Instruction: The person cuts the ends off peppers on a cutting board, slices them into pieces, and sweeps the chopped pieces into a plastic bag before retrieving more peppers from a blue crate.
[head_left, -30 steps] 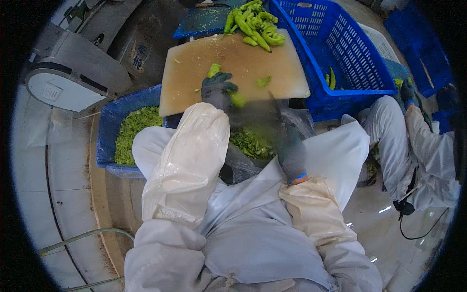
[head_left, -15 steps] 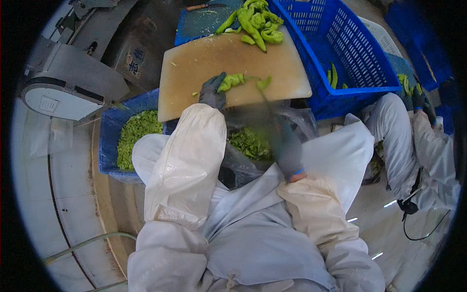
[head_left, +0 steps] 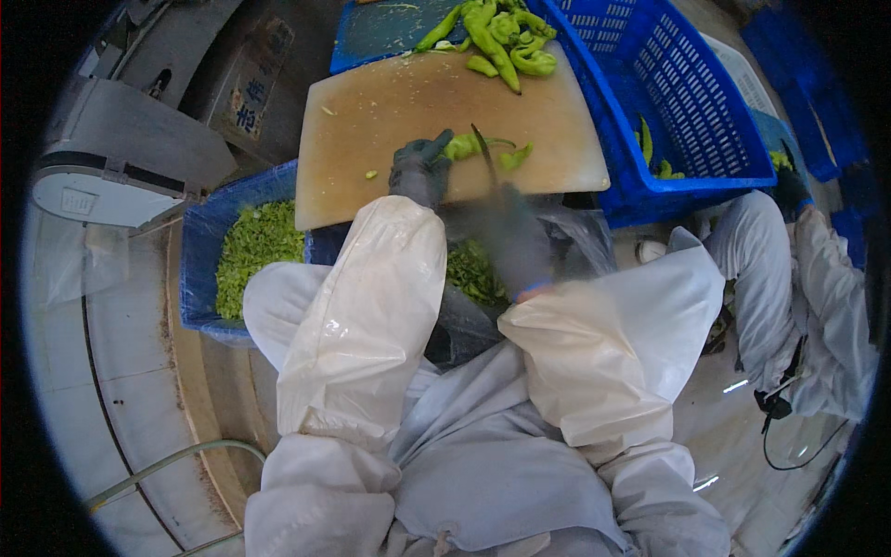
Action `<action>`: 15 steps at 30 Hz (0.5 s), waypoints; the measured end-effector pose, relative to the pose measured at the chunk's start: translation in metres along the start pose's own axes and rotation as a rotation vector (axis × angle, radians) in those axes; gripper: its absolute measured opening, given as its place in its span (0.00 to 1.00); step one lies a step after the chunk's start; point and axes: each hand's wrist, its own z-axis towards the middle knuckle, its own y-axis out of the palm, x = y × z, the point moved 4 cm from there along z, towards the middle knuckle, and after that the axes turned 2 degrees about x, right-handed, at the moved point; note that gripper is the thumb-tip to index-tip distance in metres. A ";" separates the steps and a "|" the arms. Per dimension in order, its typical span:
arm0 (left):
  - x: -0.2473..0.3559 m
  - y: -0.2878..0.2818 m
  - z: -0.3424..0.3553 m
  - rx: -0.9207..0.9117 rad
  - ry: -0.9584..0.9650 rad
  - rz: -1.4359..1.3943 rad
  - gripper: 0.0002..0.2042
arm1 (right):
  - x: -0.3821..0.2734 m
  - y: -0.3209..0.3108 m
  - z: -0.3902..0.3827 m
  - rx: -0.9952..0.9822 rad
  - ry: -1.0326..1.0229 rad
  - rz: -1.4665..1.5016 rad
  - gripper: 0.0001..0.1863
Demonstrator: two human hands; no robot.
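Since half a second ago the right hand (head_left: 518,243) has moved up toward the board (head_left: 371,102), bringing the knife (head_left: 485,156) across the view of the pepper (head_left: 467,146); the hand is blurred but closed round the handle, and whether blade and pepper touch I cannot tell. The left hand (head_left: 419,172) pinches the pepper's left end on the board, near a loose scrap (head_left: 516,158). A pile (head_left: 506,42) lies at the board's far edge, beside a blue crate (head_left: 631,190).

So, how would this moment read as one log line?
left hand: touching green pepper; right hand: gripping knife, blurred; cutting board: under pepper; pepper pile: board's far edge
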 end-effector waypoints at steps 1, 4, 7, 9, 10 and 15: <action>-0.002 -0.001 0.000 -0.011 -0.037 -0.024 0.23 | -0.004 0.002 0.001 0.038 -0.057 -0.070 0.22; 0.006 0.001 -0.002 0.026 -0.039 -0.009 0.23 | -0.002 0.009 0.021 -0.153 0.125 -0.157 0.22; 0.007 0.006 -0.002 0.038 -0.027 0.027 0.23 | 0.006 0.008 0.017 -0.109 0.088 -0.204 0.22; 0.002 0.009 0.000 0.010 -0.047 0.022 0.23 | 0.018 0.003 -0.002 -0.111 0.047 -0.166 0.22; -0.001 0.009 0.000 0.022 -0.030 0.031 0.23 | 0.024 -0.001 -0.014 -0.116 0.010 -0.128 0.22; -0.033 0.018 0.016 0.063 -0.141 0.024 0.22 | 0.019 -0.034 -0.058 -0.073 -0.094 -0.150 0.22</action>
